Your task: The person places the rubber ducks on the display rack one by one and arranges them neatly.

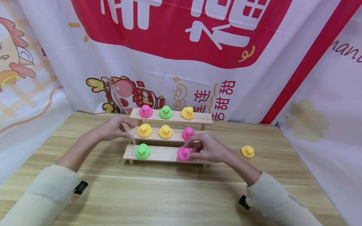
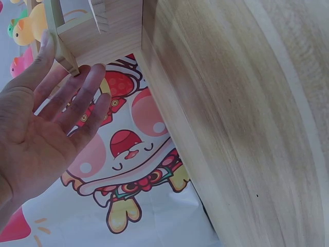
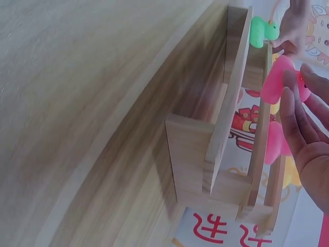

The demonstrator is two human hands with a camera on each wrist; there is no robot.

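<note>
My right hand (image 1: 208, 147) pinches a pink rubber duck (image 1: 183, 153) at the right part of the lowest tier of a wooden stepped display rack (image 1: 164, 153). In the right wrist view the thumb and fingers lie on either side of this pink duck (image 3: 277, 80). My left hand (image 1: 114, 128) holds the left end of the middle tier; the left wrist view shows its thumb on one face and fingertips at the other. A green duck (image 1: 142, 151) sits at the left of the lowest tier, with a bare gap between it and the pink one.
On the middle tier stand two yellow ducks (image 1: 165, 131) and a pink duck (image 1: 188, 133). The top tier bears a pink (image 1: 145, 111), a green (image 1: 166, 112) and a yellow duck (image 1: 187, 113). Another yellow duck (image 1: 247, 152) is on the table at right. Behind hangs a printed cloth (image 1: 169, 72).
</note>
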